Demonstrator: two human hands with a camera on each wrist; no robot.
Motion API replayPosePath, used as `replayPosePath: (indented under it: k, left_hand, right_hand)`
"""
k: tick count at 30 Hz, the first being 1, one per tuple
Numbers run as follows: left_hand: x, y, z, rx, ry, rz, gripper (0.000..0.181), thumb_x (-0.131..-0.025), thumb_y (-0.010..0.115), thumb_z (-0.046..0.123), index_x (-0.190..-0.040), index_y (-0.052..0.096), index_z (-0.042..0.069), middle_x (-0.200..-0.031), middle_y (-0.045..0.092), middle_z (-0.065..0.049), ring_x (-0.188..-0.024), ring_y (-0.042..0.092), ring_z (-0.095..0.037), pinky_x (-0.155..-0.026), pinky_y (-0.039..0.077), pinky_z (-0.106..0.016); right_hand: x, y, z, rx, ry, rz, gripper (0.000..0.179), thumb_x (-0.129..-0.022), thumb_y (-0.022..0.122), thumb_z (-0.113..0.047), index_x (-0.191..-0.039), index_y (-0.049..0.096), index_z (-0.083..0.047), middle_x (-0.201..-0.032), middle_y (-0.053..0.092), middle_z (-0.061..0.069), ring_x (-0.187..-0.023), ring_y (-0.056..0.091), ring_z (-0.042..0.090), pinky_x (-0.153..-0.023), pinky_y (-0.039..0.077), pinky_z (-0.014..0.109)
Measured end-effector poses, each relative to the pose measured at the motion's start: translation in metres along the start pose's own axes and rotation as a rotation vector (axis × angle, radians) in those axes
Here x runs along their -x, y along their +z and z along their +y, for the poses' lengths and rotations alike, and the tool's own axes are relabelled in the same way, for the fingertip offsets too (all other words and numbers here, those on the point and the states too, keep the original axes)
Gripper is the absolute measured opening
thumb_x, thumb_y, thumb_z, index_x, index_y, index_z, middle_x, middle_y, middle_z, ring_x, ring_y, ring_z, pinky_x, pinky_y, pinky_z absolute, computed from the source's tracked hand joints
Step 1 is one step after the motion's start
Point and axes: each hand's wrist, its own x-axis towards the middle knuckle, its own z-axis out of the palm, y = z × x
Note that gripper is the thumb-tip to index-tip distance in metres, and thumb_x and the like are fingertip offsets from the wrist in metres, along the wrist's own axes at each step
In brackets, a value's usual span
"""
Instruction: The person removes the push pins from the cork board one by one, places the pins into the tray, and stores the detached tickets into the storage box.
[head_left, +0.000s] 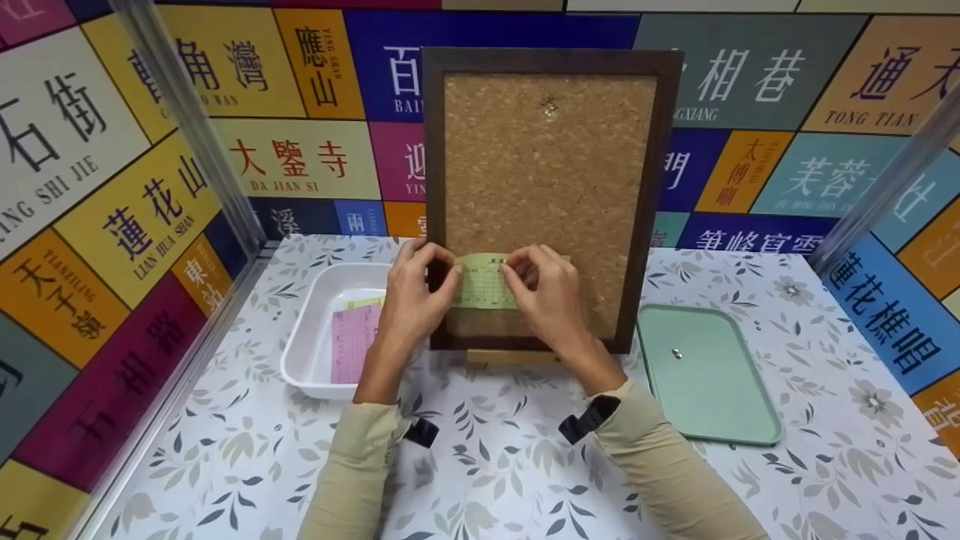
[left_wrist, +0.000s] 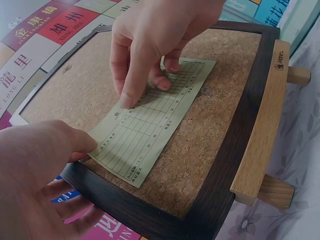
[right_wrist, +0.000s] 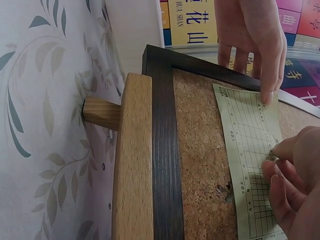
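Note:
A pale green printed receipt slip [head_left: 484,285] lies sideways on the lower part of a dark-framed corkboard [head_left: 547,172]. My left hand [head_left: 421,289] pinches the slip's left end between thumb and index finger, its other fingers reaching past the frame's edge in the left wrist view. Over the slip's upper edge, my right hand [head_left: 546,289] has thumb and fingertips brought together on a small thumbtack [right_wrist: 273,151], mostly covered by the fingers. The slip's right end is partly hidden behind that hand. The board leans on a wooden easel [left_wrist: 262,130].
A white plastic basin [head_left: 300,352] on the left holds pink and yellow slips [head_left: 351,345]. At right lies a green tray [head_left: 712,390] with small shiny tacks [head_left: 676,353]. A small shiny cluster [head_left: 550,106] sits high on the cork. Lettered panels surround the flower-patterned table [head_left: 487,457].

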Motion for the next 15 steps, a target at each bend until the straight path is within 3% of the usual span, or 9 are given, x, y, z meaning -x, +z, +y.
replayPosePath:
  k: [7,15]
  left_hand:
    - [-0.001,0.000,0.000,-0.010,0.001,0.004,0.011,-0.099,0.077,0.023,-0.102,0.074,0.013,-0.130,0.064,-0.011,-0.131,0.060,-0.027,-0.118,0.047,-0.044]
    - [0.000,0.001,0.000,-0.019,0.004,0.017,0.011,-0.099,0.077,0.023,-0.102,0.074,0.013,-0.133,0.065,-0.013,-0.143,0.055,-0.029,-0.127,0.040,-0.044]
  right_hand:
    - [0.003,-0.005,0.000,0.041,-0.015,-0.047,0.009,-0.103,0.076,-0.019,-0.101,0.075,-0.011,-0.089,0.069,0.002,-0.075,0.064,0.011,-0.068,0.056,0.029]
    - [0.011,-0.020,0.010,-0.029,0.026,-0.034,0.005,-0.101,0.075,-0.016,-0.100,0.074,-0.011,-0.092,0.071,0.003,-0.076,0.068,0.013,-0.067,0.060,0.036]
